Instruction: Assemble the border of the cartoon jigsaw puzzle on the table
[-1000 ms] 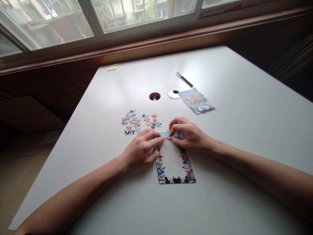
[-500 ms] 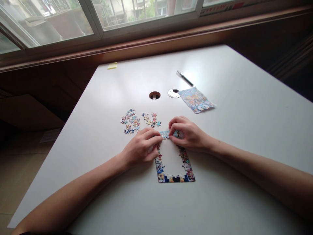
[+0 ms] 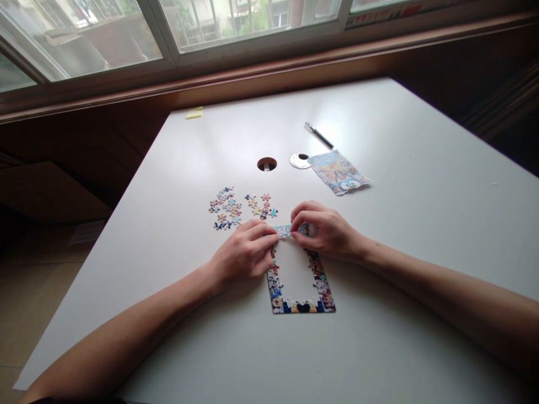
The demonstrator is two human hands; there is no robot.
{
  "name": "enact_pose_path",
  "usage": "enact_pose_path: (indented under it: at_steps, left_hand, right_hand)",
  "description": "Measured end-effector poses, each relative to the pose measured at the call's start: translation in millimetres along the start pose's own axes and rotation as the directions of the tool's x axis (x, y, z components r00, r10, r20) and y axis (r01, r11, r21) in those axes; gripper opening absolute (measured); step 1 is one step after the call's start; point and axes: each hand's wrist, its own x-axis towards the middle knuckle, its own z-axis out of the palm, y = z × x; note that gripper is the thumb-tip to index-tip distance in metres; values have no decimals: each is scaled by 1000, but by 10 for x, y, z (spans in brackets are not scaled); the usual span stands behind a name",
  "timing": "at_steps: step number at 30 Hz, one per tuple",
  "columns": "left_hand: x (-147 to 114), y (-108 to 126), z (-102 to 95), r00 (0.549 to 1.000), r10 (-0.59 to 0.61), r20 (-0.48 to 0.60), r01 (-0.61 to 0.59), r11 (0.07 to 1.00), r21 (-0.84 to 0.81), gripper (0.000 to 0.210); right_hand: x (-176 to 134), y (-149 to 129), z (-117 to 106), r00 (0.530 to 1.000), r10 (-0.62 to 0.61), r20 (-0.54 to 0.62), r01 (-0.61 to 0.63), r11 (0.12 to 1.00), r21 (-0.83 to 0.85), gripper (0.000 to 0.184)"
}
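Observation:
A jigsaw puzzle border point(image 3: 303, 308) lies on the white table as a rectangular frame of joined pieces, its middle bare. My left hand point(image 3: 246, 248) is closed at the far left corner, fingertips and thumb on the light-blue far strip. At the far right corner, my right hand point(image 3: 322, 230) pinches the same strip between thumb and bent fingers. Between the two hands a short stretch of the strip shows; both far corners are partly hidden by my fingers. Just beyond my left hand lie loose puzzle pieces point(image 3: 231, 205) and a smaller group of pieces point(image 3: 265, 205).
A crumpled printed picture sheet point(image 3: 340, 171) lies beyond my right hand, with a black pen point(image 3: 319, 135) behind it. The table point(image 3: 202, 359) has a round cable hole point(image 3: 266, 164), a metal ring cover point(image 3: 300, 161) and a yellow sticky note point(image 3: 194, 113). A window stands behind.
Both hands stay on the far strip of the puzzle border, with only a very slight shift of the fingers. The loose pieces and other items lie where they were.

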Motion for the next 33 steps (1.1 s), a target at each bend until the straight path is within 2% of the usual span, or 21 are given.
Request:
enact_pose_path:
  at_steps: [4, 9, 12, 15, 18, 24, 29, 33]
  left_hand:
    - [7, 7, -7, 1000, 4, -1, -4, 1000, 7, 31]
    - [14, 18, -9, 1000, 5, 0, -5, 1000, 21, 31]
    - [7, 23, -7, 1000, 7, 9, -8, 999, 41, 31]
    - [-4, 28, -6, 1000, 4, 19, -6, 997, 82, 31]
    - [-15, 27, 0, 1000, 0, 16, -2, 994, 111, 30]
    - [-34, 4, 16, 998, 14, -60, -8, 995, 99, 38]
    - [-23, -4, -16, 991, 86, -103, -95, 992, -86, 57]
    - [-6, -9, -32, 985, 98, -141, -125, 973, -195, 47]
  right_hand:
    - [0, -24, -3, 998, 42, -46, -40, 998, 45, 7]
    - [-58, 18, 21, 967, 222, -123, -196, 962, 192, 7]
    - [-79, 57, 37, 955, 249, -158, -194, 934, 301, 8]
    - [-70, 33, 30, 960, 203, -192, -135, 939, 317, 8]
    - [-53, -45, 0, 971, 112, -209, -63, 971, 229, 6]
    - [-33, -152, -54, 975, -12, -224, 44, 990, 136, 8]
    - [-42, -237, -34, 981, -87, -171, 107, 988, 111, 9]
    - [-65, -296, 16, 983, -130, -126, 143, 985, 96, 8]
